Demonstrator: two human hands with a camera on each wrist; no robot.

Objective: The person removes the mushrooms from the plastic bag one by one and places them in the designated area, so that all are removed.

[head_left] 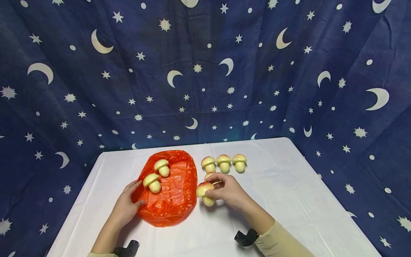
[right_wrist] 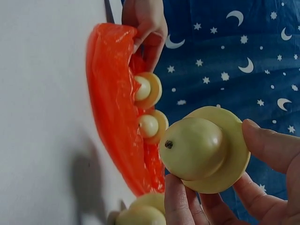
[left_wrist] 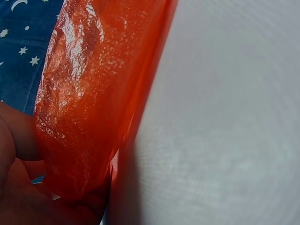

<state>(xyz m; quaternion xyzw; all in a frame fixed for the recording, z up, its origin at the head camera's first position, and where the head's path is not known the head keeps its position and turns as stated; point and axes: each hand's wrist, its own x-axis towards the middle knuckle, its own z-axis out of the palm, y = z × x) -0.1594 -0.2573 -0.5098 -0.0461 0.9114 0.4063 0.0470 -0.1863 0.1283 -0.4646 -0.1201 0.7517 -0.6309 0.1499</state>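
Observation:
My right hand [head_left: 232, 191] pinches a toy mushroom [head_left: 205, 194] with a red-and-yellow cap, raised off the cloth beside the bag's right side. In the right wrist view the thumb and fingertips hold the held mushroom [right_wrist: 201, 150] by its cap, its pale stem facing the camera. An orange-red plastic bag [head_left: 173, 217] lies opened like a shallow basin. Two mushrooms [head_left: 152, 183] are inside it, towards its left. My left hand [head_left: 125, 205] grips the bag's left rim; the left wrist view shows thumb and fingers round the red plastic [left_wrist: 89, 103].
Behind the right hand, three mushrooms [head_left: 223, 163] stand in a row on the white tablecloth [head_left: 282, 192]. Another mushroom [head_left: 209, 175] is partly hidden by that hand. A dark blue curtain [head_left: 205, 82] with moons and stars hangs behind the table.

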